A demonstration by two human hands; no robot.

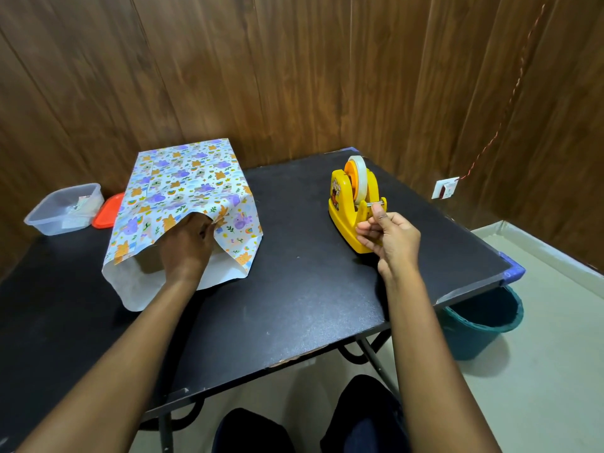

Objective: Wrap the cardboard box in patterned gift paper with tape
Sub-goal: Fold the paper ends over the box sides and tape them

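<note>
Right grip: your right hand (389, 237) is curled at the near end of the tape dispenser (346, 207), thumb up by the cutter, thumb and fingers pinching the loose end of the tape (360, 176); the clear strip itself is hard to make out.
Left grip: your left hand (188, 243) pinches the gift paper (183, 181) where its edges meet, thumb on top, fingertips hidden under the edge.
Box: the cardboard box (148, 261) sits inside the paper on the left half of the table (294, 305); only a tan patch shows at the open near end.
Paper: it covers the top and sides, and its white underside spreads out on the table toward you.
Dispenser: yellow, upright on the right half, well apart from the box.
Far left: a clear plastic tub (62, 209) with a red lid (108, 210) lying beside it, just beside the paper.
Floor: a green bucket (483, 322) stands under the table's right corner.
</note>
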